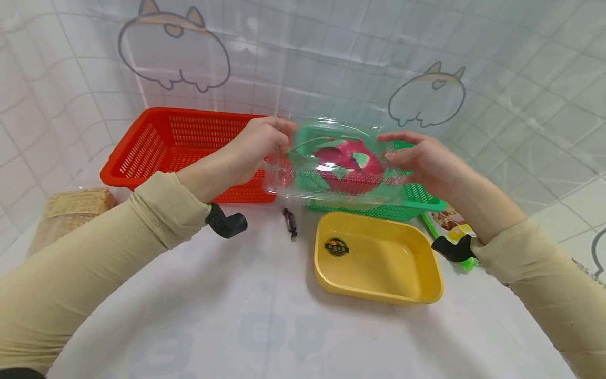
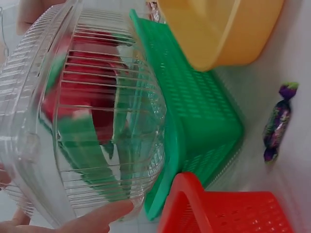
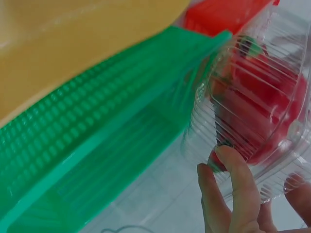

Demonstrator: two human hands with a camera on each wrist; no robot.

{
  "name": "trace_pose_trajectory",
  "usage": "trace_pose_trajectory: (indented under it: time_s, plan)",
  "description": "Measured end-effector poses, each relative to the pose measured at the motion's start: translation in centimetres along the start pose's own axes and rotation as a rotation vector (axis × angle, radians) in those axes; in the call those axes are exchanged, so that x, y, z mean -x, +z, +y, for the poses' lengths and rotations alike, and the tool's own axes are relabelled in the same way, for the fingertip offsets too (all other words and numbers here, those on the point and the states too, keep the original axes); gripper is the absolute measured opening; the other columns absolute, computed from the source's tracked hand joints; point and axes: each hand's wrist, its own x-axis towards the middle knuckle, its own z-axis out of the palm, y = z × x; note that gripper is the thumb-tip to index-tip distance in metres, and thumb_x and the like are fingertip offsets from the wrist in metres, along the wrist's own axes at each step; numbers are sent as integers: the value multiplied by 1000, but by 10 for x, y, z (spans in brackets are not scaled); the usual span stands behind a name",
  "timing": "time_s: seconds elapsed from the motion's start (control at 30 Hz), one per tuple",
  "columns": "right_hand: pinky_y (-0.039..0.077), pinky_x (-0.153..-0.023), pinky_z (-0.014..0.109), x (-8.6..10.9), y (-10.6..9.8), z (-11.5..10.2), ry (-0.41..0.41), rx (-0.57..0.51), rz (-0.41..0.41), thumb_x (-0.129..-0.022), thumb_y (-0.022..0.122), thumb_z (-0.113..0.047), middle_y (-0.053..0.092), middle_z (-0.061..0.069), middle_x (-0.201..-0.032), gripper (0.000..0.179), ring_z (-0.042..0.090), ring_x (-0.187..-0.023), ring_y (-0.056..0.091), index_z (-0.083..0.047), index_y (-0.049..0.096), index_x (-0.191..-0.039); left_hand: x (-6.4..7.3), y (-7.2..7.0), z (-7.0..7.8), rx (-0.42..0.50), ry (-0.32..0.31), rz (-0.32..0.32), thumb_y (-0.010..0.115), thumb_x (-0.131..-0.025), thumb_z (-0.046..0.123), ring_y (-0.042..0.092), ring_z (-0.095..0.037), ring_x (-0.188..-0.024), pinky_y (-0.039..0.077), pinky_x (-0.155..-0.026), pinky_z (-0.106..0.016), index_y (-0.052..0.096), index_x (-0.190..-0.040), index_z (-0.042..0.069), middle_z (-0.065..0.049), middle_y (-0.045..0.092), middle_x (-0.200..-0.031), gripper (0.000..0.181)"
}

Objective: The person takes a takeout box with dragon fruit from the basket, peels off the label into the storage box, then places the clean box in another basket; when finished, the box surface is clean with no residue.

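Note:
A clear plastic clamshell box (image 1: 298,192) is held up over the green basket (image 1: 388,211). Inside it lies a red-and-green thing (image 1: 347,166) that looks like a dragon fruit; its details are blurred by the ridged plastic. My left hand (image 1: 260,147) grips the box's left end, with some of its fingers hidden behind the plastic. At the opposite end my right hand (image 1: 428,160) holds the box between thumb and fingers. In the right wrist view, fingertips of the right hand (image 3: 238,199) press against the ridged side. The box appears closed.
Left of the green basket stands a red basket (image 1: 189,113). A yellow tub (image 1: 379,258) sits in front, with a purple-wrapped candy (image 1: 290,223) beside it. Packaged food lies at far left (image 1: 71,210), and a colourful packet (image 1: 450,221) is by my right wrist.

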Motion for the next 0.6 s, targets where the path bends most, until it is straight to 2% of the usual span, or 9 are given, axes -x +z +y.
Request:
trace_pose_trajectory:
  time_s: [0.27,0.4,0.5,0.6]
  plan:
    - [58,-89,30,-18,-22,-4,79,-16,10,-104,53,-20,22,2,-158,49,21,-128,45,-22,38,-150,-36,8,12,-25,-67,2,38,-87,1,35,-25,-134,40,-109,-50,48,-147,15,1,35,-158,62]
    - [57,-89,29,-27,-31,-6,115,5,14,-104,52,-19,13,1,-163,49,18,-128,45,-23,38,-151,-54,11,17,-5,-94,-12,36,-87,0,31,-21,-136,37,-110,-50,49,-146,13,5,37,-158,62]
    - [57,-89,28,-33,-38,-5,128,35,2,-104,51,-19,13,1,-163,49,14,-123,49,-23,37,-151,-66,10,19,-9,-121,-55,36,-88,-1,41,-15,-112,33,-114,-52,49,-147,11,5,35,-159,61]
    - [57,-88,27,-38,-44,-4,140,51,8,-104,51,-18,24,1,-155,49,12,-114,55,-22,37,-151,-79,7,19,2,-154,-116,36,-91,-2,35,-15,-94,36,-114,-54,45,-149,12,5,28,-162,61]
